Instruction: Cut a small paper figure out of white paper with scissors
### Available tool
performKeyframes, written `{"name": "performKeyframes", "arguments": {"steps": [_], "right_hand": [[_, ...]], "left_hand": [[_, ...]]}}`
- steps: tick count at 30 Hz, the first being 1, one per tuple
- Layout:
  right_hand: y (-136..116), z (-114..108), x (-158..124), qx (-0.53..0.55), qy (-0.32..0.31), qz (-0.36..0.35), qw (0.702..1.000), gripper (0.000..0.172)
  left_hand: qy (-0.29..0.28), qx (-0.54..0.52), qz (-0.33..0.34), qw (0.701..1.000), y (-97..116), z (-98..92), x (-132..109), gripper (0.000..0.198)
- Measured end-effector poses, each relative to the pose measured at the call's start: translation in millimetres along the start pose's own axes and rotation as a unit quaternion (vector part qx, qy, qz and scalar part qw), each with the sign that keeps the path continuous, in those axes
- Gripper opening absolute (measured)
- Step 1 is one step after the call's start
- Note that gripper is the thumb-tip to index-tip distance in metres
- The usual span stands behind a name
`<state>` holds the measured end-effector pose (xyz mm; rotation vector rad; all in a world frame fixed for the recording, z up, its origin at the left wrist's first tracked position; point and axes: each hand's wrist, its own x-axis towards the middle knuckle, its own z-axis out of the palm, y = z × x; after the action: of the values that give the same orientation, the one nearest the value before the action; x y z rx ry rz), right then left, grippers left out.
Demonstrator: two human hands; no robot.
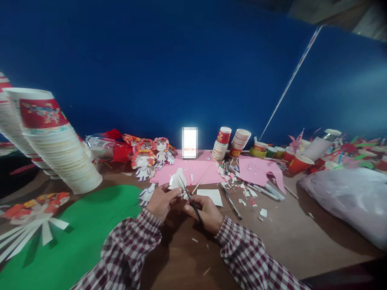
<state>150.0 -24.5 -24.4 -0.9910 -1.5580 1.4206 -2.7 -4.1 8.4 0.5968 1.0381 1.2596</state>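
Observation:
My left hand [163, 200] is closed, its thumb and fingers pinching a small white paper cutout [176, 181]. In my right hand [208, 210] is a pair of dark-handled scissors [191, 199], its thin blades pointing up and left against the paper. Both hands are close together above the brown table, just in front of a pink sheet. My fingers hide the lower part of the cutout and most of the scissors' handles. A white paper square [210, 197] lies right behind my right hand. Left of my left hand lies another paper figure cutout [147, 195].
Tall paper cup stacks [63, 149] lean at the left, beside a green sheet [90, 229]. Coloured paper dolls [143, 163] stand beyond the left hand. A bright phone-like screen [190, 143] stands at the back. Scraps, a marker [232, 203] and a plastic bag [347, 201] are rightward.

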Motion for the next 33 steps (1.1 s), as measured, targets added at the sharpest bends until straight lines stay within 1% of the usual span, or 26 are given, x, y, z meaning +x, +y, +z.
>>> {"name": "performKeyframes", "arguments": {"steps": [7,15,22,27,30,33], "right_hand": [[1.2,-0.3,-0.2,-0.002,-0.001,-0.001,1.0,0.028],[5.2,-0.7,-0.6,-0.016,0.006,0.001,1.0,0.029],[0.4,0.5,-0.4,-0.023,0.013,-0.005,1.0,0.029],[-0.5,0.7,-0.3,-0.014,0.011,-0.008,1.0,0.029],[1.8,-0.5,-0.4,-0.019,0.006,-0.007,1.0,0.029],[3.6,-1.2,-0.4,-0.024,0.001,-0.003,1.0,0.03]], "left_hand": [[-0.005,0.0,0.007,1.0,-4.4,-3.5,3.9,0.025],[-0.001,-0.013,0.002,1.0,-1.8,-1.3,1.5,0.025],[-0.022,-0.015,-0.014,1.0,-2.2,-2.2,2.3,0.022],[-0.019,-0.021,-0.022,0.999,-1.9,-3.4,3.2,0.022],[-0.02,-0.01,-0.015,1.0,-0.3,-3.9,3.1,0.023],[-0.007,0.002,-0.006,1.0,0.3,-3.3,3.0,0.023]]}}
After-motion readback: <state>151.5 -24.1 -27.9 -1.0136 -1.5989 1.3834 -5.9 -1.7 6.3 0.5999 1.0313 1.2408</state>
